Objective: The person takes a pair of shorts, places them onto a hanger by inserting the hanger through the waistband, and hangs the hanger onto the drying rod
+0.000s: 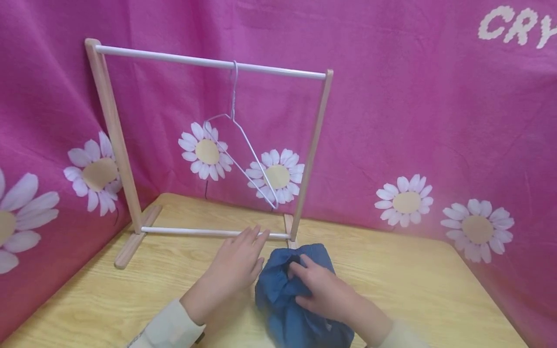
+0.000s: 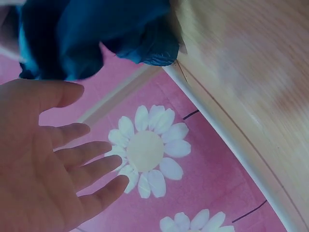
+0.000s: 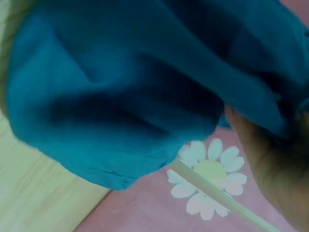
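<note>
A crumpled blue cloth garment (image 1: pixel 276 290) is bunched up at the front of the wooden table. My right hand (image 1: pixel 326 292) grips its gathered top, with some fingertips hidden in the folds; in the right wrist view the garment (image 3: pixel 96 92) fills most of the picture. Just left of the cloth is my left hand (image 1: pixel 237 261), its fingers stretched out toward the rack's lower bar and holding nothing. Its palm (image 2: pixel 34 159) faces the left wrist camera, below the cloth. A white wire hanger (image 1: pixel 256 154) hangs by its hook from the rack, turned at an angle.
The small clothes rack (image 1: pixel 174 58) has wooden side posts, two feet and white bars at top and bottom. It stands on the light wooden table (image 1: pixel 391 275) behind the hands. A pink curtain (image 1: pixel 391 96) with white daisies surrounds the table's back and sides.
</note>
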Action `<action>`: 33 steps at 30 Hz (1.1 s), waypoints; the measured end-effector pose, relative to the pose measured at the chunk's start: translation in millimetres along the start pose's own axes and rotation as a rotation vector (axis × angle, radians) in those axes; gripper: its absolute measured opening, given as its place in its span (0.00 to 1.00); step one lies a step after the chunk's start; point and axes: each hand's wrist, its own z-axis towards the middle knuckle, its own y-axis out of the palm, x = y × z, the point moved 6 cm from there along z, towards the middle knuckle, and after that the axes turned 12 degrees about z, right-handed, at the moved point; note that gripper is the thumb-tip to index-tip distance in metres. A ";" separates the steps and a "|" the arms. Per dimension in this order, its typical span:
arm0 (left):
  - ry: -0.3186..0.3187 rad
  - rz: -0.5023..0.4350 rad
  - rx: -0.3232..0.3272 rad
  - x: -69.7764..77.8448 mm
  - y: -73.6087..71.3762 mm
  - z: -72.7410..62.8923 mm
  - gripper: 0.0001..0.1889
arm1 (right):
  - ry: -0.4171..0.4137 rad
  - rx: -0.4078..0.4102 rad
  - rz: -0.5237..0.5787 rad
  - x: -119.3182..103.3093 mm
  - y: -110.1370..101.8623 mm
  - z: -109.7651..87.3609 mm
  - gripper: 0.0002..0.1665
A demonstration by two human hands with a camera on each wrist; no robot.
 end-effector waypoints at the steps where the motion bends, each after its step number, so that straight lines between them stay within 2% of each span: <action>1: -0.005 -0.001 0.001 -0.6 0.2 -0.2 0.31 | 0.008 -0.048 0.012 -0.2 4.7 -0.3 0.22; 4: -0.017 -0.006 -0.007 -1.6 1.3 0.2 0.30 | 0.039 -0.171 0.038 0.0 17.9 -2.0 0.22; 6: -0.022 -0.017 -0.019 -1.7 2.6 1.1 0.30 | 0.059 -0.219 0.047 0.6 24.7 -2.9 0.21; 13: -0.007 -0.039 -0.045 2.7 6.2 4.7 0.28 | 0.078 -0.252 0.053 2.9 32.7 -2.4 0.22; 17: 0.040 -0.031 0.000 8.5 5.7 4.0 0.21 | 0.011 -0.255 0.064 2.8 30.6 -6.5 0.24; 20: 0.075 -0.027 0.025 13.6 5.9 0.9 0.15 | -0.079 -0.252 0.136 3.9 26.1 -14.6 0.24; 23: 0.099 -0.042 0.016 18.4 7.3 -1.1 0.15 | -0.154 -0.188 0.267 8.1 14.4 -22.7 0.18; 26: 0.140 -0.069 -0.001 24.4 9.2 -0.9 0.19 | -0.197 -0.045 0.403 16.6 -3.2 -28.6 0.12; 28: 0.181 -0.082 -0.039 29.1 12.5 0.1 0.23 | -0.197 0.057 0.459 24.9 -13.6 -31.4 0.11; 30: 0.229 -0.074 -0.070 34.0 16.0 0.3 0.27 | -0.194 0.148 0.465 32.6 -21.7 -34.3 0.13; 33: 0.279 -0.055 -0.107 40.7 20.9 -0.3 0.33 | -0.179 0.236 0.398 42.3 -27.4 -39.5 0.17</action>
